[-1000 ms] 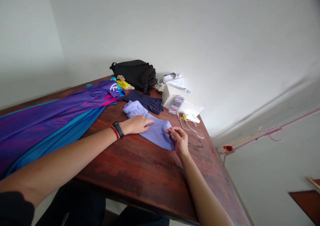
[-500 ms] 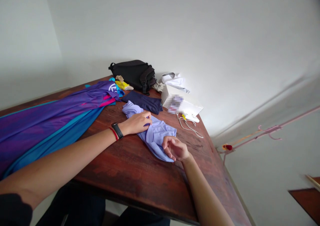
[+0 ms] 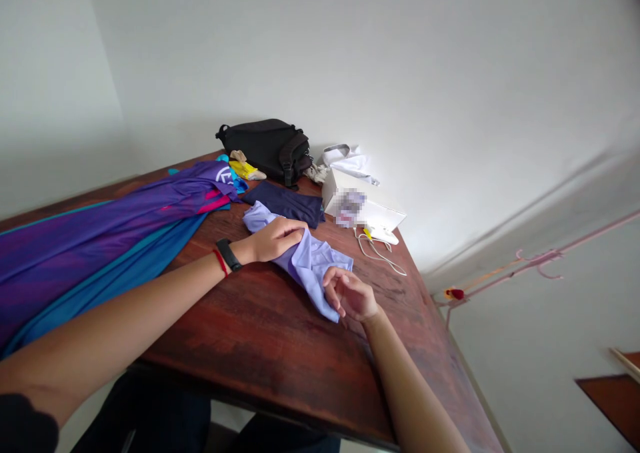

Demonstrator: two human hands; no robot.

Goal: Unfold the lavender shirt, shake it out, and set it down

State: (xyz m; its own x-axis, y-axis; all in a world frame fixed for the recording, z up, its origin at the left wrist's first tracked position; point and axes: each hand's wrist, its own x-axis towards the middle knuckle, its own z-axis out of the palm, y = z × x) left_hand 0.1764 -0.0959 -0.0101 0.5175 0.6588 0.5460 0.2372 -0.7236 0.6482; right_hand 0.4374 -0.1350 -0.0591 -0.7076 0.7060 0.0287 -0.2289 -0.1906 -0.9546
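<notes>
While the left hand (image 3: pixel 277 238) reaches in palm-down from the side, its thumb and fingers pinch a raised fold of the lavender cloth (image 3: pixel 319 263), which lies rumpled on the dark wooden table (image 3: pixel 240 336), between both hands. Over at the near right end, the right hand (image 3: pixel 354 294) sits turned partly palm-up, fingers loosely curled against the edge; whether they grip any fabric, I cannot tell. That left wrist carries a black band (image 3: pixel 229 255) and a red bracelet (image 3: pixel 221 263), with the hand covering part of the cloth. Just beyond, a folded navy garment (image 3: pixel 285 201) crowds the far side! Out left, a long purple garment (image 3: pixel 125 219) sprawls across the tabletop; at the back sit a black bag (image 3: pixel 263 147), a yellow item (image 3: pixel 243 169) and a white box (image 3: pixel 334 189). Near the right hand, a white cable (image 3: pixel 383 259) loops over the wood.
</notes>
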